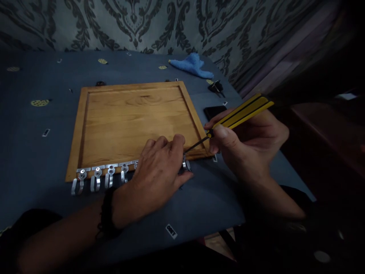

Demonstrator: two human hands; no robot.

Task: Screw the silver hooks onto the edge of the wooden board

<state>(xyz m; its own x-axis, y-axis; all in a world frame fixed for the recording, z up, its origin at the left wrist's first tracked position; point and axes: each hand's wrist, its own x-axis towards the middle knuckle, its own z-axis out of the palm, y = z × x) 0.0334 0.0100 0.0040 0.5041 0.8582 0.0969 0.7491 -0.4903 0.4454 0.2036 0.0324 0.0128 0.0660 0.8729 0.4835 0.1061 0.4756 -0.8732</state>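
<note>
A framed wooden board (pixel 128 121) lies flat on the table, with a metal hook rail (pixel 97 169) along its near edge. The rail carries several double hooks, fastened with cross-head screws. My left hand (pixel 159 173) is closed over the rail's right part, fingers bent on the board and thumb by the end hook (pixel 186 164); it hides the hooks beneath. In my right hand (pixel 251 142) is a yellow-and-black screwdriver (pixel 245 110), gripped by the handle and tilted. Its thin shaft slopes down left to the rail's right end, where the tip's exact contact is hard to make out.
A blue cloth (pixel 194 66) lies at the back of the table (pixel 37 152). Keys or a similar small dark item (pixel 216 88) and a flat black object (pixel 214 111) sit right of the board. Behind stands a patterned wall (pixel 154 26). The table's edge runs along the right.
</note>
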